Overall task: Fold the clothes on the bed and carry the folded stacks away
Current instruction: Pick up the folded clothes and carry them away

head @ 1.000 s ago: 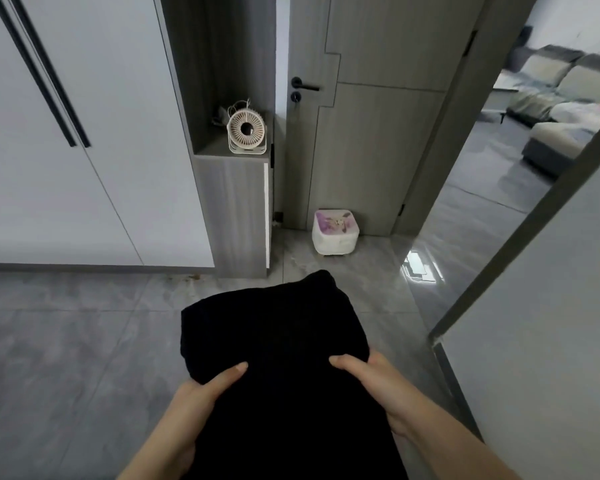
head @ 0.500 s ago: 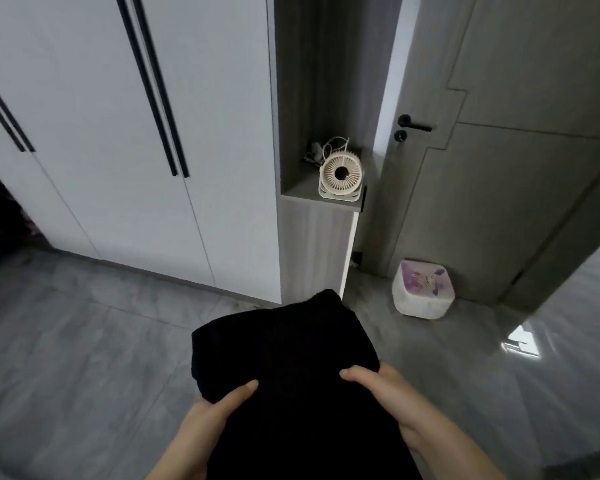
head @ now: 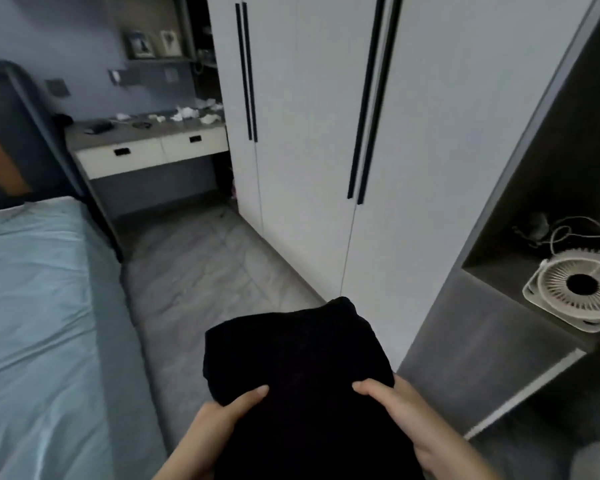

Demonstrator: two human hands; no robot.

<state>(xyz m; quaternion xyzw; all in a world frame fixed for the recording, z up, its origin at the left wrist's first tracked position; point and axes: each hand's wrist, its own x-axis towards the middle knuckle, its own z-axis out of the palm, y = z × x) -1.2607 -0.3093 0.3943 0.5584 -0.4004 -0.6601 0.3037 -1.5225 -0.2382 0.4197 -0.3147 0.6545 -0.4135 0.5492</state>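
Observation:
A stack of folded black clothes (head: 295, 362) is held out in front of me at low centre, above the grey floor. My left hand (head: 219, 415) grips its left side, thumb lying on top. My right hand (head: 399, 407) grips its right side, thumb on top as well; the fingers of both hands are hidden under the fabric. The bed (head: 39, 306) with a light blue sheet lies at the left, and no clothes show on the part in view.
White wardrobe doors (head: 309, 133) with long black handles stand straight ahead. A grey niche at the right holds a small white fan (head: 575, 292). A cluttered desk with drawers (head: 146, 147) sits at the far end of the grey floor aisle (head: 201, 271).
My view has swung left: the door, the doorway and the small floor bin have left the frame, and the bed and desk have come in. Both hands keep the same hold on the black stack.

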